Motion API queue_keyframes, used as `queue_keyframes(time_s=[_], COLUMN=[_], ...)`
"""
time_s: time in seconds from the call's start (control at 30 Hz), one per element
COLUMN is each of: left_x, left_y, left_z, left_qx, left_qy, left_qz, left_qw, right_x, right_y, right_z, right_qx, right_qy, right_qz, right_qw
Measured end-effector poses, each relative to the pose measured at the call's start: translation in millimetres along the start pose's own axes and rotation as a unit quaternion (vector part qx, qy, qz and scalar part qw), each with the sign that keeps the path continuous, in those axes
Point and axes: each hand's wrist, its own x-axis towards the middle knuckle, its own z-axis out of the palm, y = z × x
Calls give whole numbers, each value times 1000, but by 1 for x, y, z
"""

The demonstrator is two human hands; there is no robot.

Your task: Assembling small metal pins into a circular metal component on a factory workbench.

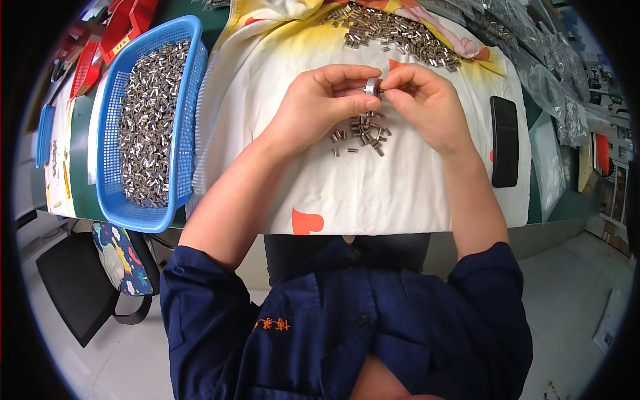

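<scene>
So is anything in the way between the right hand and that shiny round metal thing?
Nothing visible is in the way. The right hand is right beside the round metal piece, which the left hand holds. The nearest loose metal cylinders lie on the white cloth, not between them.

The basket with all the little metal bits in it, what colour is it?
Bright blue. The basket shows best in the head view.

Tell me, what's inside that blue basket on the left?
The blue basket holds many small, shiny metal cylinders lying loose in all directions. Only the top of the heap shows clearly; whatever lies beneath it is covered.
</scene>
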Motion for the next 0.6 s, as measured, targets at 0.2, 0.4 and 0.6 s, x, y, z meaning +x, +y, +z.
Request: queue_keyframes(time_s=[0.2,0.4,0.6], left_x=[2,0,-1], left_y=[-1,-4,-4], left_z=[2,1,3], left_qx=[20,33,38], left_qy=[6,26,33], left_qz=[-1,4,-1], left_qw=[1000,999,999], right_x=[-2,-4,-6], right_y=[4,-7,-9], right_z=[0,14,17], right_qx=[-26,-164,-223], right_qy=[-7,63,79], right_qz=[-24,-72,-113], right_qw=[999,982,965])
